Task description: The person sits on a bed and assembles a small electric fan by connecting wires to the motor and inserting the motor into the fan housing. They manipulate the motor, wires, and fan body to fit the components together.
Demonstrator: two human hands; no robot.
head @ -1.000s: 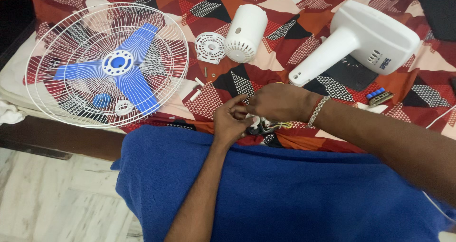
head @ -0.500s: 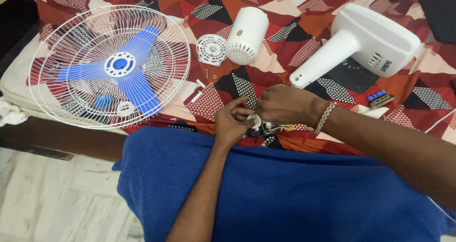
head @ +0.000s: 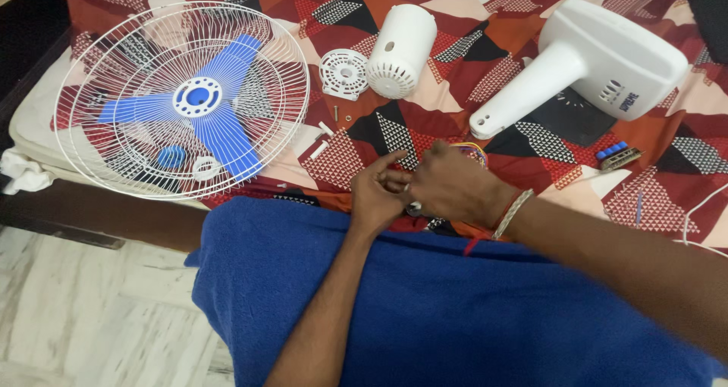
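My left hand (head: 377, 193) and my right hand (head: 451, 184) meet over the near edge of the patterned bedspread (head: 531, 91). Together they pinch a small part with coloured wires (head: 472, 150) sticking out behind my right hand. The part itself is mostly hidden by my fingers. A blue cloth (head: 455, 311) covers my lap under both forearms. A thread band sits on my right wrist.
A white fan guard with blue blades (head: 186, 99) lies at the left. A white motor cover (head: 400, 49) and round vented cap (head: 343, 73) lie behind my hands, with loose screws (head: 337, 117). The white fan base (head: 591, 64) and a blue switch block (head: 618, 155) lie right.
The view has shifted slightly, so everything sits a little lower and to the right. My hands stay together on the small part with only small finger movements.
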